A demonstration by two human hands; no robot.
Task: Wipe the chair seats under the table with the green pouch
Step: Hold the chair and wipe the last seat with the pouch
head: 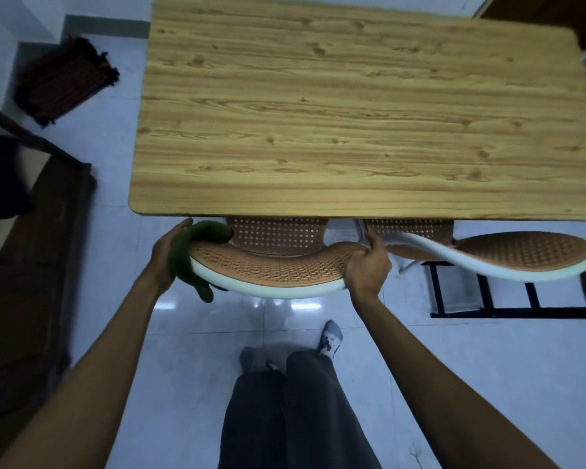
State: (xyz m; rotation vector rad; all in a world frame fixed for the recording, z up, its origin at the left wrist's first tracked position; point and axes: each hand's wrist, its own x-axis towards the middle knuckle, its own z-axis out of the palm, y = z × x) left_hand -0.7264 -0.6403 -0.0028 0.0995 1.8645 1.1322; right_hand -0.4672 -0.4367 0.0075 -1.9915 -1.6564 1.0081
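Item: green pouch [197, 252], pinched in my left hand [164, 255], draped over left end of near chair back [268, 269].
Item: my right hand [367, 265], grip pressed shut on same back's right end.
Item: both seats [278, 233] tucked under counter [352, 113], mostly hidden; second chair [521, 255] alongside.
Risk: pouch looks loosely held, may slip to floor [183, 333]; hard pull could knock chairs together.

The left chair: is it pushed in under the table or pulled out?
Pushed in: the left chair's seat sits mostly under the table; only its backrest sticks out.
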